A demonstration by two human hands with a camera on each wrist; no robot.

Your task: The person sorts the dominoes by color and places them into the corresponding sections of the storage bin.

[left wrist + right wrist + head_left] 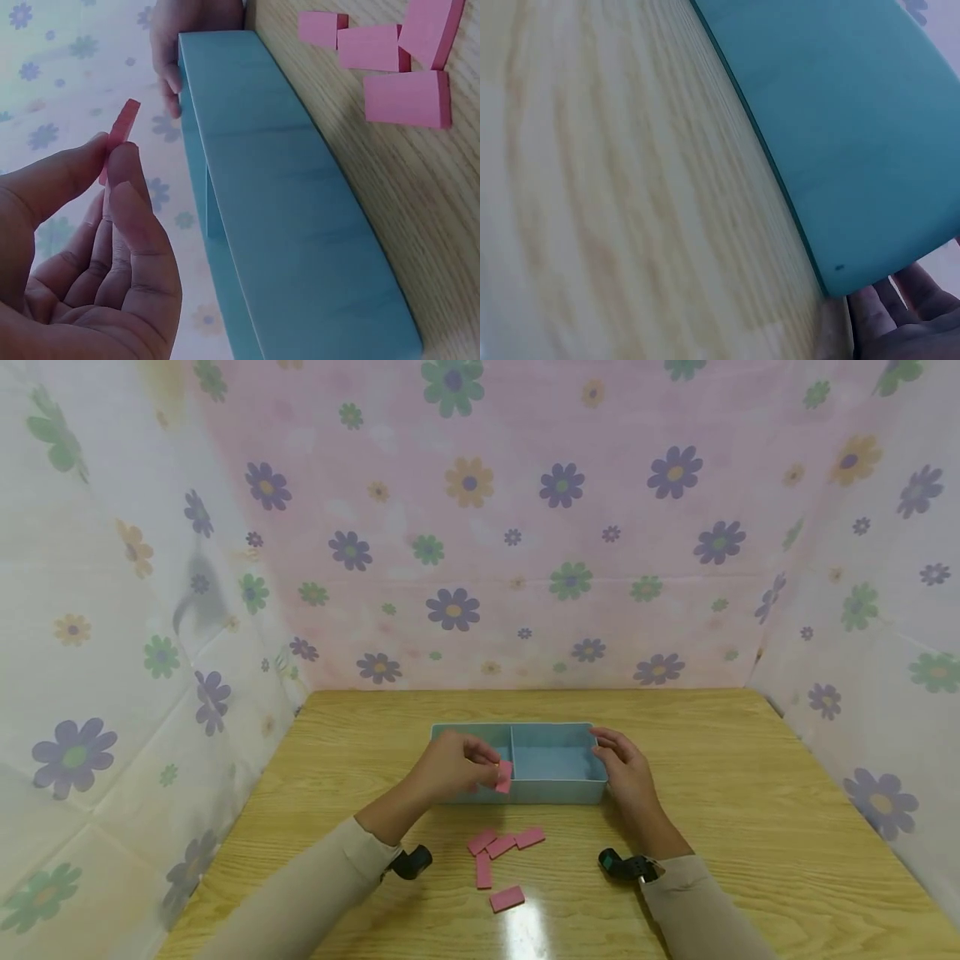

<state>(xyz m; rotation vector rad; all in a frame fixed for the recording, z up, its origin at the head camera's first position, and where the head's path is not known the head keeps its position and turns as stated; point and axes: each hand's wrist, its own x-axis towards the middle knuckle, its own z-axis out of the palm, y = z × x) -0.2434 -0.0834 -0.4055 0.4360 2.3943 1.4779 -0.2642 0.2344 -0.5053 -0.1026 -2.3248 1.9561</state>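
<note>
My left hand (457,767) pinches a small flat pink block (504,777) between thumb and fingers, over the left side of a light blue box (558,792). In the left wrist view, that block (124,129) stands on edge at the fingertips, beside the box wall (277,180). A divider (512,752) splits the box into two compartments; my left hand hides part of the left one. My right hand (630,772) holds the right end of the box, thumb and fingers at the rim. In the right wrist view, its fingers (877,307) lie against the box's end.
Several more pink blocks (502,846) lie on the wooden table (337,752) in front of the box, one of them (507,898) nearer to me. Flower-patterned cloth (510,552) hangs behind the table and along both sides.
</note>
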